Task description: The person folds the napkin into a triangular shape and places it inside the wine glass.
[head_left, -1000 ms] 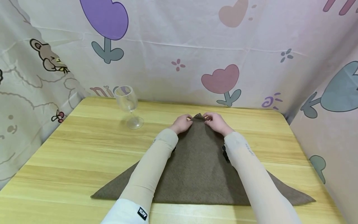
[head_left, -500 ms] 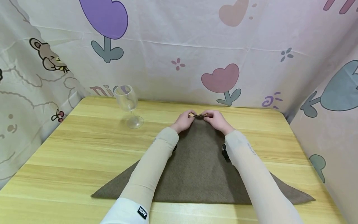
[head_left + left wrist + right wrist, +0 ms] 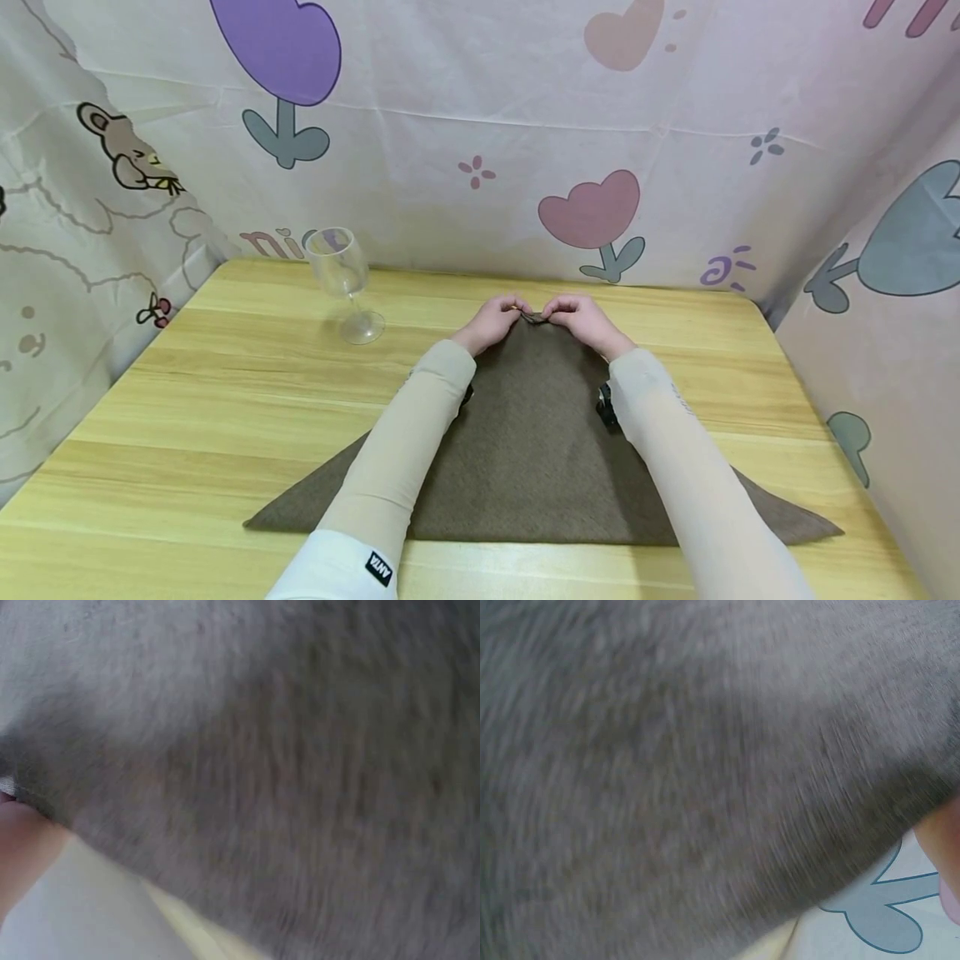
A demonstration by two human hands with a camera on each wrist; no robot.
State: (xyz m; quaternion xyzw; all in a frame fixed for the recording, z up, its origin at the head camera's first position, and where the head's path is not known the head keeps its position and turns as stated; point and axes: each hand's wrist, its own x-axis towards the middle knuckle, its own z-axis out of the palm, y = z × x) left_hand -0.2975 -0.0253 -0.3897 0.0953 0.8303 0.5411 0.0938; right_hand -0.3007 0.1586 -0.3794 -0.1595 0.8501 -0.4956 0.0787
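Brown cloth (image 3: 534, 442), triangular, finely textured, far corner bunched between pinching fingers (image 3: 560, 305)

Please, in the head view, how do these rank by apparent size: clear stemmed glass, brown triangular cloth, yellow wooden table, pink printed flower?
1. Yellow wooden table
2. Brown triangular cloth
3. Clear stemmed glass and pink printed flower: too alike to rank.

1. A pale yellow, wood-grained table (image 3: 187, 400) with rounded far corners carries everything.
2. A dark brown, triangular fabric cloth (image 3: 525, 450) lies across it, long edge nearest the viewer.
3. A clear, stemmed wine glass (image 3: 344, 279) stands upright near the far left corner.
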